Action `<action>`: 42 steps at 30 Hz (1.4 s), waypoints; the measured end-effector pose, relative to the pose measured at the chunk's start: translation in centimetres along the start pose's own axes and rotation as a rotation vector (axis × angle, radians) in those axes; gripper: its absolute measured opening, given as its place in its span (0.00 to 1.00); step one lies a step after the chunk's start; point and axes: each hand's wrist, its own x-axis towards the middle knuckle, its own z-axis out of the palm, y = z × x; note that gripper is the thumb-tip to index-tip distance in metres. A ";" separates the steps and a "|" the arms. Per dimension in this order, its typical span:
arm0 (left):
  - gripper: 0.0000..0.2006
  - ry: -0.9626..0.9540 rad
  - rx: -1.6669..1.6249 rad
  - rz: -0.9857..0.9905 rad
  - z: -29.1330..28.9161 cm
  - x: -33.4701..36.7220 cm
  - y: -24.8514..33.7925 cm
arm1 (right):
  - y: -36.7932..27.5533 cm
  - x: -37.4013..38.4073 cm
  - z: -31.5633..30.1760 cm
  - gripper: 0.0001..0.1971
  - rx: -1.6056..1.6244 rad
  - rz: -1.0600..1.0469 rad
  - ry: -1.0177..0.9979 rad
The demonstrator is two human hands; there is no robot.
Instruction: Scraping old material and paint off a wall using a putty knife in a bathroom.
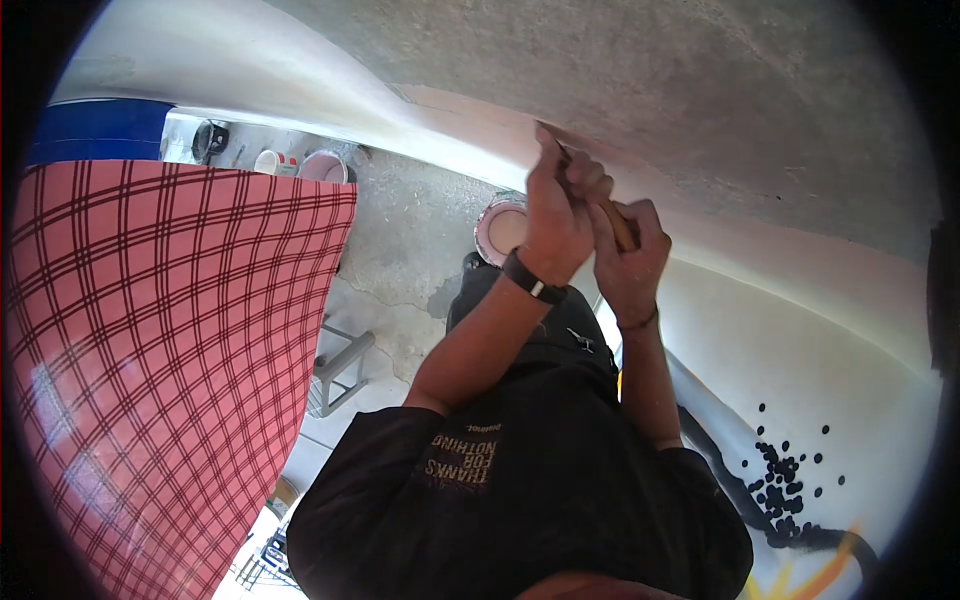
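Both of my hands are closed around one tool with a brown wooden handle [624,230], raised to the wall in front of me. My left hand [560,210], with a black band on its wrist, grips the front part, its thumb stretched up along it. Behind it, my right hand [632,265] wraps the rear of the handle. The tool's thin dark front end lies against a pale pink strip [465,108] of the wall, beside rough grey concrete [640,80]. Its working end is mostly hidden by my fingers, so its exact kind cannot be made out.
A bucket of pinkish paint [505,232] stands on the floor below my hands. To the left spreads a pink checked tablecloth [180,350], with a grey stool [342,362] beside it. More buckets [323,167] stand farther back. Black spots mark the white wall [830,400] at right.
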 end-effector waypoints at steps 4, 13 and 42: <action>0.22 0.004 0.007 0.036 -0.2 0.1 0.7 | -0.1 0.1 0.9 0.10 0.056 -0.037 -0.001; 0.24 0.039 -0.057 -0.089 0.3 -1.2 -2.6 | -0.5 -1.2 -2.4 0.11 -0.063 -0.050 0.057; 0.22 0.022 0.046 -0.086 -1.8 0.6 9.8 | -5.0 -0.1 9.2 0.11 -0.042 0.038 0.035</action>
